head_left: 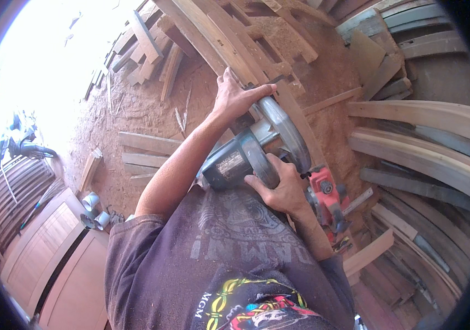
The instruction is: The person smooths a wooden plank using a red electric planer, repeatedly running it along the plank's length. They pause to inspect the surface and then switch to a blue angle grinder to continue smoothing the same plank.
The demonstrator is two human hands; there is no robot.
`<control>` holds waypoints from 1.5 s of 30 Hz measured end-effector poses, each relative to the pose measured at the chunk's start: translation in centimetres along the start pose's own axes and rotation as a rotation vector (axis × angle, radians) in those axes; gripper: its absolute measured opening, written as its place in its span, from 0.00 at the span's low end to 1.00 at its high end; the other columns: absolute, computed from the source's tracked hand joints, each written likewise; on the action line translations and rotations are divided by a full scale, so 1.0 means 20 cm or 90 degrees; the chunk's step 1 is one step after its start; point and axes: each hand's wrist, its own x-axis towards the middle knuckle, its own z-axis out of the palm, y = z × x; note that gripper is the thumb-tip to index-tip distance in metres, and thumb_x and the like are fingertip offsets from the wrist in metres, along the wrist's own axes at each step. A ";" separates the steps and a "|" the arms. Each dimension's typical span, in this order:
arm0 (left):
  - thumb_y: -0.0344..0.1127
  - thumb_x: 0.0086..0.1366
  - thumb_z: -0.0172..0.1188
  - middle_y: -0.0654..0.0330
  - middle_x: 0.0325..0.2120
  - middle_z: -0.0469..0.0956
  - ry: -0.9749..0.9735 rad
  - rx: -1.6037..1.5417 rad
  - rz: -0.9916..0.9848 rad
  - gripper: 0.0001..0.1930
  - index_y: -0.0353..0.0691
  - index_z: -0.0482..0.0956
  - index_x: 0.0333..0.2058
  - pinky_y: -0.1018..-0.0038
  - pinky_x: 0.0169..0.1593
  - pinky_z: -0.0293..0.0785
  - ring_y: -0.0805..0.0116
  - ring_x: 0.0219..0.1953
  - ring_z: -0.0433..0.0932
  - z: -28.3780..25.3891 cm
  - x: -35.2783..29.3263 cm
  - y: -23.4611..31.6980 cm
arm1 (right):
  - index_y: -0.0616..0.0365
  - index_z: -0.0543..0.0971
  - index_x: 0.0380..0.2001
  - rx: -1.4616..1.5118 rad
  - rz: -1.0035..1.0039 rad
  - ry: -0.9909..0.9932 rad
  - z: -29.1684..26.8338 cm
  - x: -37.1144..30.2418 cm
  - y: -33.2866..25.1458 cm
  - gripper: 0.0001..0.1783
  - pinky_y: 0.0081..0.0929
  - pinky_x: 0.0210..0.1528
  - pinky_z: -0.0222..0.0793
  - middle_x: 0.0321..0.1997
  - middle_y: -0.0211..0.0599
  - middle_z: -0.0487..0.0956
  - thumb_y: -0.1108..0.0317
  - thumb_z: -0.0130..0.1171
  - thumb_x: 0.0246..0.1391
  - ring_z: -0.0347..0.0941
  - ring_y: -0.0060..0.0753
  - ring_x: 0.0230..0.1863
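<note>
A circular saw [229,159] with a dark teal motor body and a grey blade guard [287,129] rests on a long wooden plank [235,55] in front of my chest. My right hand [281,187] is closed round the saw's rear handle. At the saw's front, my left hand [237,98] is spread, its fingers against the plank's left side and its thumb stretched across toward the front of the saw's base. My left forearm passes beside the motor. The blade is hidden under the guard and the saw's body.
To the right of the saw sits a red power tool [325,192]. Stacked boards [422,157] fill the right side. Offcuts [144,47] lie on the sawdust-covered ground ahead. Wooden door panels [48,236] and grey pipe pieces [94,212] are at the lower left, a motorcycle [23,143] farther off.
</note>
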 end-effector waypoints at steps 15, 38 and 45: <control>0.65 0.45 0.84 0.30 0.63 0.64 0.010 0.008 -0.004 0.69 0.14 0.58 0.68 0.51 0.69 0.75 0.35 0.68 0.70 0.01 0.01 -0.01 | 0.61 0.83 0.48 -0.018 0.034 -0.012 -0.01 0.00 -0.02 0.21 0.38 0.43 0.78 0.33 0.47 0.86 0.62 0.77 0.57 0.86 0.41 0.36; 0.61 0.47 0.85 0.35 0.53 0.81 0.032 -0.023 0.013 0.56 0.19 0.72 0.62 0.58 0.62 0.81 0.46 0.55 0.84 -0.01 0.01 -0.01 | 0.64 0.82 0.46 -0.021 -0.047 0.030 0.03 0.03 0.04 0.23 0.42 0.43 0.80 0.36 0.55 0.87 0.60 0.77 0.56 0.88 0.54 0.40; 0.62 0.46 0.85 0.42 0.45 0.84 0.063 0.016 0.008 0.53 0.20 0.76 0.57 0.63 0.54 0.83 0.52 0.47 0.87 0.00 0.03 -0.03 | 0.65 0.81 0.45 -0.003 -0.078 0.035 0.03 0.03 0.06 0.21 0.43 0.44 0.80 0.37 0.59 0.86 0.63 0.77 0.56 0.88 0.56 0.41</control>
